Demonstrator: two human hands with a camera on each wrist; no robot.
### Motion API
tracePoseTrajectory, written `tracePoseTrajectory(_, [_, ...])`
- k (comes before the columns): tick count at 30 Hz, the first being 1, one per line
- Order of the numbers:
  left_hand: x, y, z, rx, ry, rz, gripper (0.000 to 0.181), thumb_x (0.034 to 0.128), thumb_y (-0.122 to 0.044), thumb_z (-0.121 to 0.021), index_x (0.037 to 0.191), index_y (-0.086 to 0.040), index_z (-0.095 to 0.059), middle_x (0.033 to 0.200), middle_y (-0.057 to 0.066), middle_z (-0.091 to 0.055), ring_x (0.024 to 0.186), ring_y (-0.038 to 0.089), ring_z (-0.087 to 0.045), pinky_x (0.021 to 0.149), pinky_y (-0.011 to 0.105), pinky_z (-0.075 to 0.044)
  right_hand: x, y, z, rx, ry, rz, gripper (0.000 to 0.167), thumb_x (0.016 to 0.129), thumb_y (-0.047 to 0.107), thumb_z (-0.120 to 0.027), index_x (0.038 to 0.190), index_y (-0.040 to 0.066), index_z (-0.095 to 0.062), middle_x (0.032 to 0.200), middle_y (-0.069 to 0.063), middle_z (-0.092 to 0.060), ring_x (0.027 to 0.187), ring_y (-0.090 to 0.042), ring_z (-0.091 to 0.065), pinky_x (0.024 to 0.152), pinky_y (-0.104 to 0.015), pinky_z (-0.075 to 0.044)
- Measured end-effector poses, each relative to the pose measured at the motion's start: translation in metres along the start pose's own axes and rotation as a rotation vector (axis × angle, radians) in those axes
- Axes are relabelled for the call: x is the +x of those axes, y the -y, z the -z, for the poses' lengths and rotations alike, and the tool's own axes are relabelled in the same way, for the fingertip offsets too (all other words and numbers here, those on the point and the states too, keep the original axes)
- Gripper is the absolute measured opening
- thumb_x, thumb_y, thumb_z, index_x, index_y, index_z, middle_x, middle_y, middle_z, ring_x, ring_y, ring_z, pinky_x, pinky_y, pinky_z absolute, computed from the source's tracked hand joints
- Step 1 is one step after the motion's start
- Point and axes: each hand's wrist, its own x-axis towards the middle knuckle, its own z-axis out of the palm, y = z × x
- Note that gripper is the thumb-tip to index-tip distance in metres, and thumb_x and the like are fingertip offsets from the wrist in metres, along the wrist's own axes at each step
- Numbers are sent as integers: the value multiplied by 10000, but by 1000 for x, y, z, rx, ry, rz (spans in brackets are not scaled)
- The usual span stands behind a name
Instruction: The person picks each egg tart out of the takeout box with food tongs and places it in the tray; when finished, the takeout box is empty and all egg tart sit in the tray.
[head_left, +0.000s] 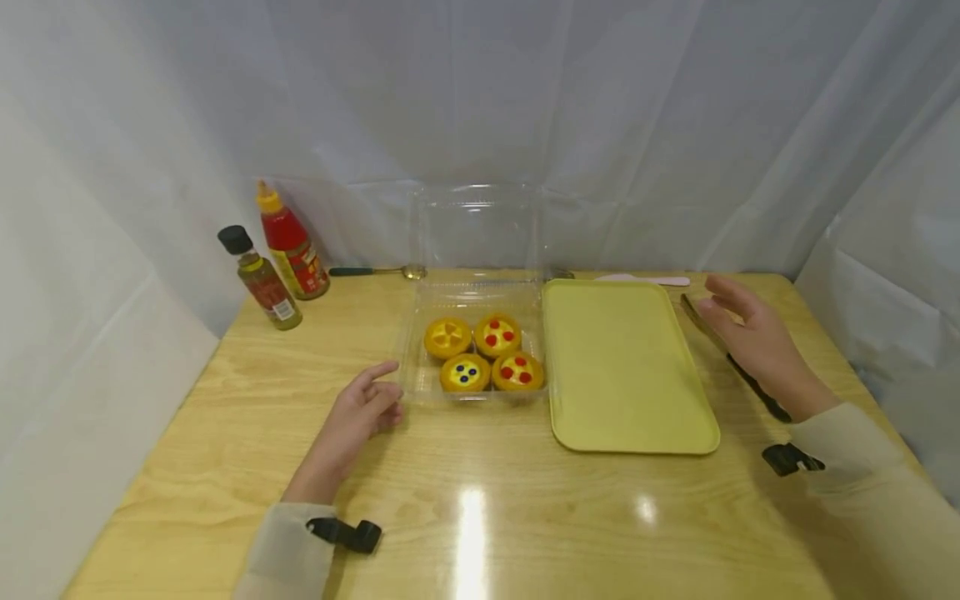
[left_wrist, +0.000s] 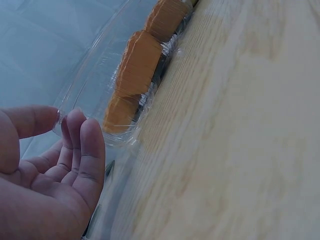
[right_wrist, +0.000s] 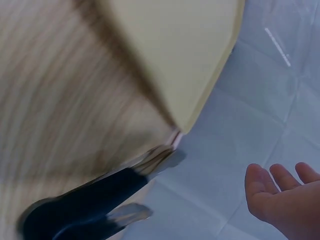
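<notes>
A clear plastic clamshell box (head_left: pixel 480 287) stands with its lid raised, holding several small tarts (head_left: pixel 517 371) with red, blue or yellow toppings. My left hand (head_left: pixel 360 410) is beside the box's left wall, fingers loosely bent. In the left wrist view the fingertips of that left hand (left_wrist: pixel 60 155) are close to the box's rim; whether they touch it is unclear. To the right of a yellow tray (head_left: pixel 630 367), my right hand (head_left: pixel 761 346) hovers with relaxed fingers and holds nothing. Beneath it lies a black-handled metal utensil (right_wrist: pixel 95 200), apparently tongs, partly hidden in the head view.
At the back left stand a red sauce bottle (head_left: pixel 296 250) and a black-capped bottle (head_left: pixel 262 283). A dark-handled spoon (head_left: pixel 367 271) lies by the back edge, and a pale pink utensil (head_left: pixel 652 281) behind the tray. White sheeting (head_left: pixel 480 100) hangs around the wooden table (head_left: pixel 450 483).
</notes>
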Motion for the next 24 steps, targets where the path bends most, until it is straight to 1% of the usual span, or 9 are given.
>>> tracePoseTrajectory(1, [1, -1, 0, -2, 2, -3, 501, 1039, -141, -526, 1502, -54, -354, 1047, 109, -609, 881, 173, -606, 805, 308, -560, -1, -4, 3, -10, 3, -12, 660, 1044, 405, -462, 1568, 73, -240, 1579, -172, -268, 1397, -408, -281, 1082, -606, -294])
tracePoseTrajectory(2, [2, -1, 0, -4, 1, -5, 500, 1039, -141, -527, 1501, -55, -357, 1044, 108, -610, 881, 172, -606, 806, 307, -559, -2, -8, 6, -14, 4, -23, 671, 1042, 412, -463, 1573, 78, -224, 1585, -175, -251, 1404, -419, -263, 1078, -635, -278])
tracePoseTrajectory(5, [3, -3, 0, -3, 6, -6, 504, 1039, -145, -525, 1504, -56, -352, 1055, 111, -610, 892, 174, -608, 811, 304, -558, -5, -18, 12, -13, 18, -40, 680, 1047, 401, -453, 1581, 79, -183, 1607, -171, -187, 1426, -434, -208, 1081, -661, -248])
tracePoseTrajectory(10, [4, -4, 0, 7, 14, -1, 503, 1045, -138, -511, 1512, -58, -342, 1093, 127, -602, 916, 181, -611, 824, 306, -561, -10, -29, 18, -26, 45, -26, 679, 1058, 364, -443, 1576, 36, -149, 1628, -149, -76, 1438, -463, -130, 1089, -671, -206])
tracePoseTrajectory(14, [4, -4, 0, 6, 14, 1, 506, 1044, -141, -514, 1514, -60, -343, 1092, 127, -602, 915, 179, -613, 825, 306, -562, -13, -36, 23, -104, 60, -38, 713, 1048, 402, -457, 1580, 51, -138, 1618, -187, -92, 1431, -481, -136, 1079, -684, -212])
tracePoseTrajectory(18, [3, -3, -1, 5, 6, 1, 502, 1040, -137, -522, 1508, -61, -354, 1077, 127, -604, 905, 176, -613, 824, 308, -563, -15, -46, 24, -172, 89, -84, 755, 1034, 448, -467, 1586, 80, -107, 1582, -289, -126, 1393, -552, -150, 1010, -747, -234])
tracePoseTrajectory(21, [0, -2, 0, 9, 1, 3, 502, 1040, -132, -521, 1507, -53, -353, 1071, 125, -605, 901, 175, -614, 827, 310, -564, -16, -55, 23, -206, 120, -128, 794, 1029, 481, -455, 1584, 57, -79, 1559, -336, -137, 1365, -595, -143, 972, -774, -236])
tracePoseTrajectory(22, [0, -1, 0, 10, 3, 3, 501, 1041, -129, -518, 1507, -50, -351, 1069, 123, -604, 899, 174, -614, 825, 310, -565, -17, -58, 24, -219, 127, -140, 804, 1029, 489, -446, 1579, 33, -76, 1552, -346, -140, 1357, -604, -144, 966, -776, -239])
tracePoseTrajectory(24, [1, -1, -1, 11, 4, 2, 500, 1044, -121, -508, 1510, -45, -344, 1066, 120, -604, 897, 171, -615, 824, 309, -566, -17, -64, 25, -230, 137, -155, 812, 1027, 498, -443, 1578, 28, -76, 1553, -346, -133, 1357, -604, -142, 970, -776, -236])
